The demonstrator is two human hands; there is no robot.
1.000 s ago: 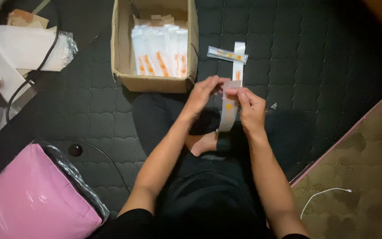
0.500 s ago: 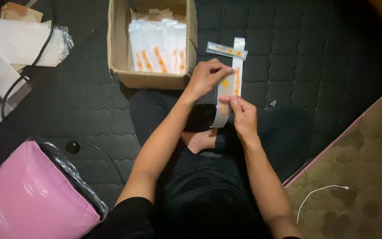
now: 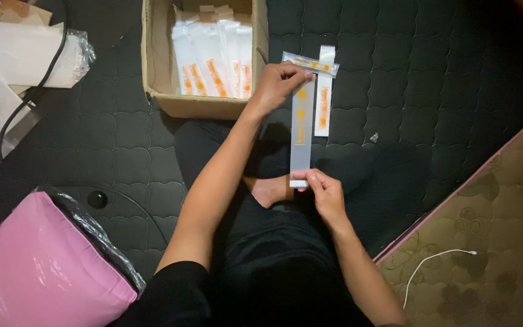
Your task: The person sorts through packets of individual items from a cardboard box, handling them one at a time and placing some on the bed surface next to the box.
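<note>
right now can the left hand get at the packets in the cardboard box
Probably yes. The left hand sits just beside the open cardboard box, and nothing covers the packets. But it pinches the top of a long clear strip, whose bottom the right hand holds.

Bare dark mat [image 3: 431,91] lay open to the right; the cardboard box [image 3: 201,103] blocked the upper left; two packets [image 3: 322,91] lay just beyond the hands.

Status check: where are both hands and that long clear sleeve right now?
Left hand pinching top of clear sleeve. Right hand pinching its bottom end. Sleeve stretched straight between them. Nothing in the way.
</note>
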